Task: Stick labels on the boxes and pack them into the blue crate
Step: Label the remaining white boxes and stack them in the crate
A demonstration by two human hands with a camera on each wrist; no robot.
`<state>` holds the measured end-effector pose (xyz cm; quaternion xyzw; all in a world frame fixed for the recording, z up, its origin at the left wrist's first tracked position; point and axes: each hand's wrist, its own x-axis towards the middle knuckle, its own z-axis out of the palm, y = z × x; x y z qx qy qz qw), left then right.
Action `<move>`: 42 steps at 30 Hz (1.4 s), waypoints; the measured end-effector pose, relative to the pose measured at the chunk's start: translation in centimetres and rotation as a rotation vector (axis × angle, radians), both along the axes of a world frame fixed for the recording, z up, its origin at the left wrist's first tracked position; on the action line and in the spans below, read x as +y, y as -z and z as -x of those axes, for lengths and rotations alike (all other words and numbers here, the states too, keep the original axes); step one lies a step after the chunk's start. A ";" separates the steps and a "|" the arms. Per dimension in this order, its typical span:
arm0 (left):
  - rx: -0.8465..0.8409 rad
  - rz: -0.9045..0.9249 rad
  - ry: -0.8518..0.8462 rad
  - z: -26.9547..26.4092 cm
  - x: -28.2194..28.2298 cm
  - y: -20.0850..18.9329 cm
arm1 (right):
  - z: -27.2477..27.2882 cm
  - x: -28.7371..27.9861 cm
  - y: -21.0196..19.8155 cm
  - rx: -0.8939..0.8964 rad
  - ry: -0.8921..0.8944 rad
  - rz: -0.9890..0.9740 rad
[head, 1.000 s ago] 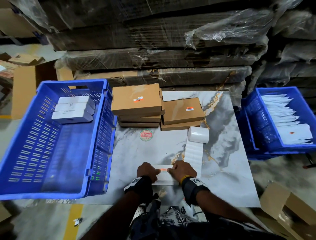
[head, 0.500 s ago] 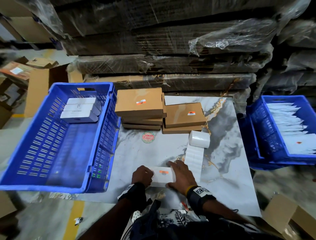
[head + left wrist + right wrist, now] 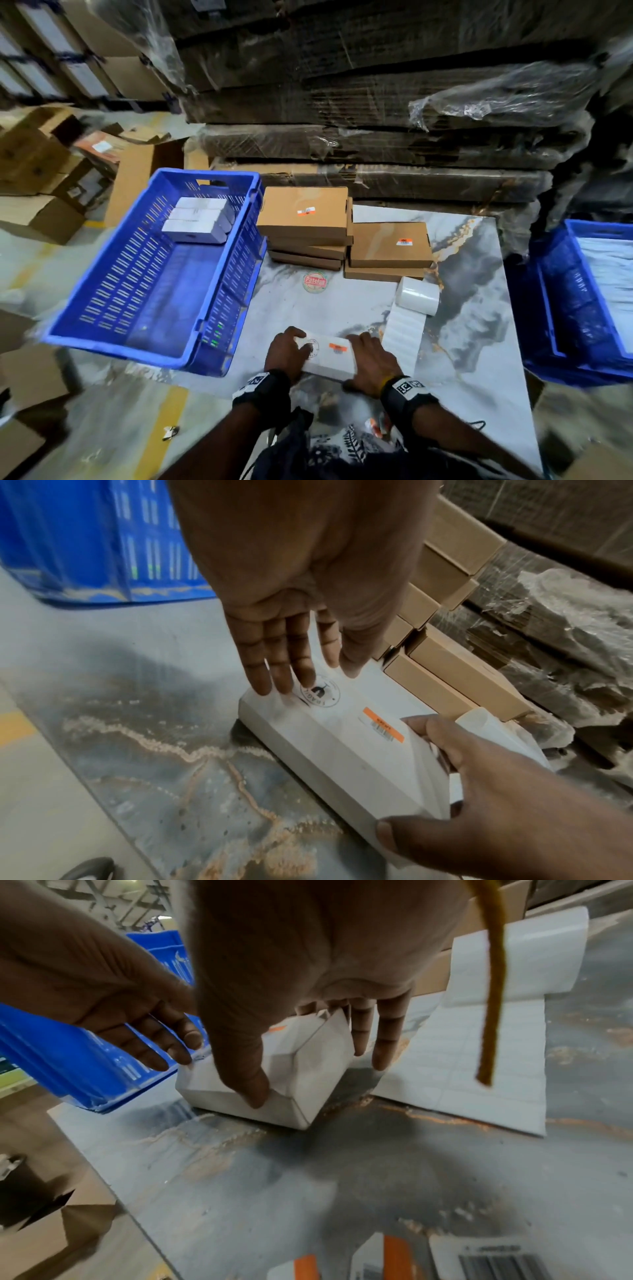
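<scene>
**Labelled box ready for the crate**

White box (image 3: 328, 356), smooth, long and wrapped in folded paper, lies low and centre on the marbled table (image 3: 479, 342), its orange label (image 3: 337, 347) on. Left hand (image 3: 286, 349) rests flat-fingered on one end; right hand (image 3: 371, 365) curls round the other. Blue crate (image 3: 113, 298), slotted plastic, holds three white boxes (image 3: 198, 219); brown cardboard boxes (image 3: 390, 245) wait.

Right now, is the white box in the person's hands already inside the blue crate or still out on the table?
Still out: the white box lies on the marbled table, beside the blue crate, between left hand and right hand.
</scene>
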<state>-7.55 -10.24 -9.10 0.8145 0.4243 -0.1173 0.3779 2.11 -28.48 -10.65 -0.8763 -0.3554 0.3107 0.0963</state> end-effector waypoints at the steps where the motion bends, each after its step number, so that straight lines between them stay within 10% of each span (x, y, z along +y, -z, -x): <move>1: -0.021 -0.037 -0.016 0.0 0.2 -0.3 | -0.4 -0.1 -0.6 -0.003 0.011 -0.019; 11: -0.470 0.434 -0.312 -3.3 4.5 -8.1 | -4.4 3.8 -9.6 -0.111 0.028 -0.207; 24: -0.691 0.470 -0.379 -0.5 19.9 -16.8 | -6.0 20.4 -15.7 0.429 0.445 -0.741; 42: -0.607 0.347 -0.692 1.1 39.0 -4.7 | -0.8 42.8 -10.6 0.034 0.268 -0.189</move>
